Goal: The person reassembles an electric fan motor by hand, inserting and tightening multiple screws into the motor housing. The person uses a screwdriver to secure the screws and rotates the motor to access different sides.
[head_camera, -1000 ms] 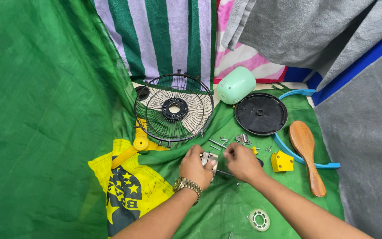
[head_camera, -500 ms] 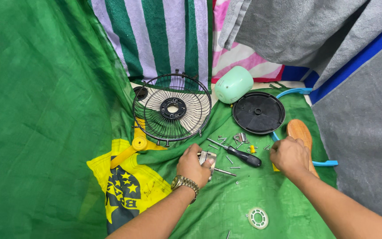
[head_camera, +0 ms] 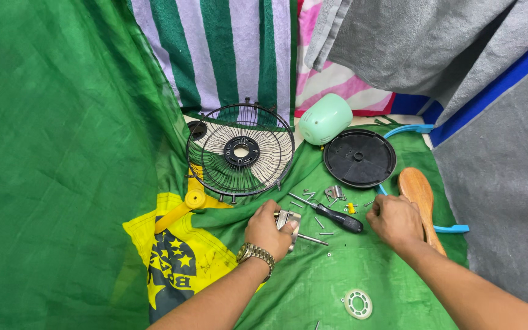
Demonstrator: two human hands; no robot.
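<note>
Green cloth, left hand gripping metal part, right hand curled beside screwdriver

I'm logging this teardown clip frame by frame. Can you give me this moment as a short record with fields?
Setting: green cloth spread as work surface, striped towels hung behind
Left hand: grips a small metal motor part with a shaft sticking out to the right
Right hand: rests on the cloth beside the screwdriver, holding nothing visible
Fan parts: wire fan guard, mint green housing, black round base plate, white ring
Loose bits: screws scattered near the screwdriver
Other: wooden brush, yellow plastic piece
</note>
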